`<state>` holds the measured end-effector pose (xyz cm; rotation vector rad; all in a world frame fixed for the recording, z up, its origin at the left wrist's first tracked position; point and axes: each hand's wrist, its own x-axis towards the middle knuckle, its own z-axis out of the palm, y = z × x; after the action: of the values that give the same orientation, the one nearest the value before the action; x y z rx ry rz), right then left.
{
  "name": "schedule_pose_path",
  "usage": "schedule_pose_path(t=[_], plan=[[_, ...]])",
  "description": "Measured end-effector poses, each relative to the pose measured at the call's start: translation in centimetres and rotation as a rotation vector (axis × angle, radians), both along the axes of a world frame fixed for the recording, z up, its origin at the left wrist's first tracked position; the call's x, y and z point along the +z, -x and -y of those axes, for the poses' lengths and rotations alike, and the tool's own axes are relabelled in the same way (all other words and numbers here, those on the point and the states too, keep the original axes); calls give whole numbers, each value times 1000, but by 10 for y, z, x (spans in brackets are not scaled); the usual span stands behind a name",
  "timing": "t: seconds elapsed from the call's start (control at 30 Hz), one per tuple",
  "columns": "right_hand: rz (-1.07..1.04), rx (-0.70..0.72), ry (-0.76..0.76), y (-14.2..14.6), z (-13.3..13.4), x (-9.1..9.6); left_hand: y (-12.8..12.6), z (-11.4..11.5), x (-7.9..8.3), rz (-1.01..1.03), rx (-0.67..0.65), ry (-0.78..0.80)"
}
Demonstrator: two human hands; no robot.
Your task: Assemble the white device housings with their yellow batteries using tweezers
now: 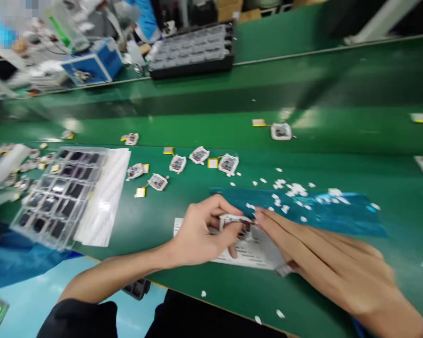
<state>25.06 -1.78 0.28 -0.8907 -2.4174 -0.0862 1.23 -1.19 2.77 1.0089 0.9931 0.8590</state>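
My left hand (206, 232) is closed on a small white-framed circuit board (246, 227), with its thumb across the front edge and its fingers behind. My right hand (324, 263) comes in from the right, its long fingers pressed together and their tips at the board's right edge. Its thumb and anything between the fingers are hidden. Under both hands lies a printed white sheet (232, 259). A grey flat piece (270, 249) shows beneath the right hand; I cannot tell whether it is held. Just behind is a blue film strip (352, 220) with small white bits (296, 189).
Several white-framed boards (228, 163) with yellow-edged batteries (213, 163) lie on the green table. At left are a clear tray of dark screens (58, 197) and white sheets (104, 202). A black tray (192, 51) and a blue box (93, 63) stand on the back ledge.
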Motion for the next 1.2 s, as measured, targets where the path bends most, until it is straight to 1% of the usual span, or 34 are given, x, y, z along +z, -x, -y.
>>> schedule_pose_path(t=[0.07, 0.13, 0.23, 0.33, 0.4, 0.5, 0.67, 0.73, 0.83, 0.93, 0.97, 1.03, 1.13, 1.2], plan=[[39, 41, -83, 0, -4, 7, 1, -1, 2, -17, -6, -3], [43, 65, -125, -1, -9, 10, 1, -1, 2, -30, -7, -10], [64, 58, -125, -1, -12, 7, 0, 1, 3, -43, -4, -28], [84, 63, -133, -1, -9, 5, 0, 2, 2, -82, 2, -62], [81, 78, -148, 2, -8, 6, 0, 2, 1, -118, -18, -74], [98, 76, -163, 10, -7, 13, -1, 3, 0, -172, -60, -93], [261, 68, -205, 22, -4, 29, -1, 7, -1, -306, -84, -208], [264, 51, -202, 24, -1, 31, 0, 9, -1, -341, -76, -257], [245, 57, -173, 23, 1, 29, 0, 11, -3, -333, -43, -326], [226, 77, -165, 24, 0, 27, -1, 11, -6, -301, -3, -338], [210, 78, -145, 24, -1, 26, -1, 10, -8, -290, 5, -324], [122, 55, -35, 25, -3, 25, -2, 9, -10, -266, 14, -307], [-140, 6, 239, 27, -8, 26, -2, 10, -11, -237, 3, -324], [-291, -15, 390, 28, -12, 26, -2, 12, -9, -237, -8, -355]])
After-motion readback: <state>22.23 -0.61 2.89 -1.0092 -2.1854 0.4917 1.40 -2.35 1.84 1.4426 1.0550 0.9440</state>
